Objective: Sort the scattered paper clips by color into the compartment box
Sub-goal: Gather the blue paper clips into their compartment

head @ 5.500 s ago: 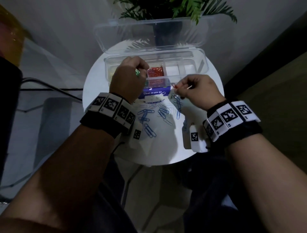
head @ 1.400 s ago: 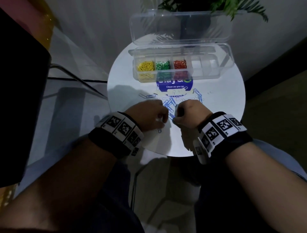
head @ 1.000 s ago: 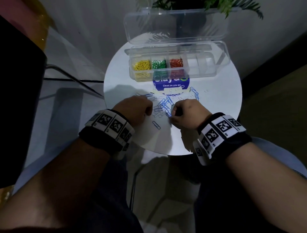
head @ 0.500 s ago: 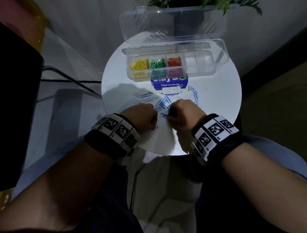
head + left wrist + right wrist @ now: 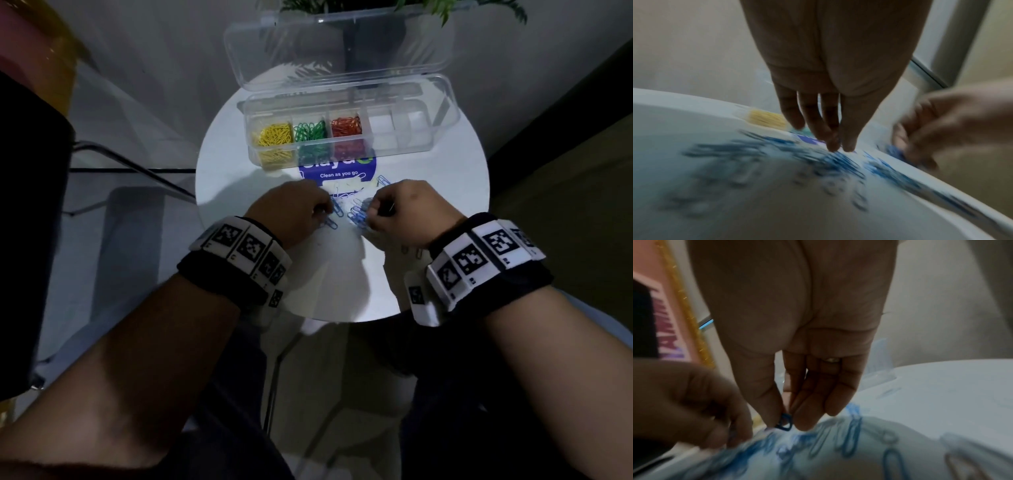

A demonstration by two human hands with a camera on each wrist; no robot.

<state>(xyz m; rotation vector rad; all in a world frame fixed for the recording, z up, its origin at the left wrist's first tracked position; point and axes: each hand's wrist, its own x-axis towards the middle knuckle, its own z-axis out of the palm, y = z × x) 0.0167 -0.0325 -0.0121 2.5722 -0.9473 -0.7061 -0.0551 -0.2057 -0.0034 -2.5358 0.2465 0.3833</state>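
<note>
The left hand [image 5: 291, 209] is lowered knuckles-up onto the table [image 5: 445, 192], its grip loose, fingertips [image 5: 846, 146] touching the blue clips [image 5: 356, 214]; whether one is held cannot be told. Just right, the right hand [image 5: 407, 212] is held alike, a blue clip [image 5: 784, 421] pinched in its grip. Farther off, the open box [image 5: 404, 135] is seen holding yellow, green and red clips in its left three compartments.

Compartment box [image 5: 346, 150] at table [image 5: 445, 205] rear; loose clips [image 5: 356, 216] before it, between both hands.
</note>
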